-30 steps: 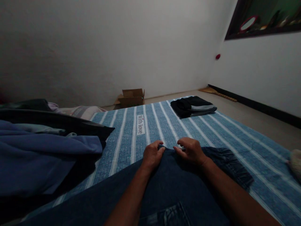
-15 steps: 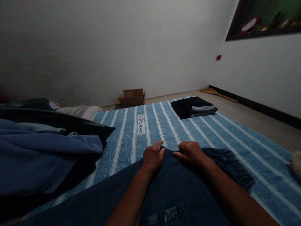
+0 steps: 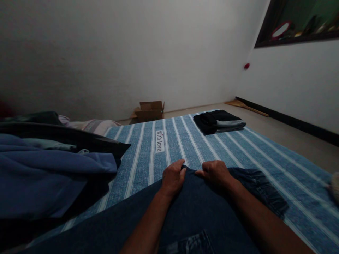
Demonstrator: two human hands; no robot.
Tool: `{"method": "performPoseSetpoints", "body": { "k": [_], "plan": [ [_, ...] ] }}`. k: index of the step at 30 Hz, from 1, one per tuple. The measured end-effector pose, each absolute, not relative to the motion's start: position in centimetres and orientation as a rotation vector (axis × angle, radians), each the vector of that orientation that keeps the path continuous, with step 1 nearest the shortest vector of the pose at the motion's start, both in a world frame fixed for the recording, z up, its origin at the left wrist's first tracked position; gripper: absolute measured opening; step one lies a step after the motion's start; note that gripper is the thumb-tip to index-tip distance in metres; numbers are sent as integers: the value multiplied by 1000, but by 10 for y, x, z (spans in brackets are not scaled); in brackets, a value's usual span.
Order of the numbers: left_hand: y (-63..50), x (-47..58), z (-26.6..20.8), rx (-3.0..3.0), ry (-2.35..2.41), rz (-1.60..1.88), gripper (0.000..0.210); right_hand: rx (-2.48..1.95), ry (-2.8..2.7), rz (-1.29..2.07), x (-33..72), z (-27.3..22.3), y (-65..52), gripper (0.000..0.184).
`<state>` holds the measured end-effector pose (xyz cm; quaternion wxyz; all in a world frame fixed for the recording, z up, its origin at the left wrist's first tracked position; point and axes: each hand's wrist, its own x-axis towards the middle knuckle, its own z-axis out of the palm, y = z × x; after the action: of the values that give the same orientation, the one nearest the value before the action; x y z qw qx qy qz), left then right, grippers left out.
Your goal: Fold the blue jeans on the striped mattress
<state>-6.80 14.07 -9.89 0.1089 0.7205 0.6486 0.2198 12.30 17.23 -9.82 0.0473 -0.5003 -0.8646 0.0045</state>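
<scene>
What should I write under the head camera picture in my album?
Left hand and right hand grip a dark blue garment on a striped blue cover, folded dark clothes beyond.

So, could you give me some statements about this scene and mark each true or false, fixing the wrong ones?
1. The left hand and right hand grip a denim garment. True.
2. That garment lies on plain red fabric. False: the blue cloth has white stripes.
3. Folded dark clothes lie beyond the hands. True.
4. A wooden crate stands near the wall. False: it is a cardboard box.
5. A label reads "With love". True.
</scene>
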Motion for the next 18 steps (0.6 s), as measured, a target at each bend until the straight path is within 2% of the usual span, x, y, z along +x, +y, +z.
{"method": "performPoseSetpoints", "body": {
  "k": [15,18],
  "plan": [
    [143,-70,-88,2041,1946,470,32,-1534,-2628,70,122,-98,173,43],
    [145,-70,-85,2003,1963,412,27,-1526,-2621,83,122,-101,176,41]
  ]
}}
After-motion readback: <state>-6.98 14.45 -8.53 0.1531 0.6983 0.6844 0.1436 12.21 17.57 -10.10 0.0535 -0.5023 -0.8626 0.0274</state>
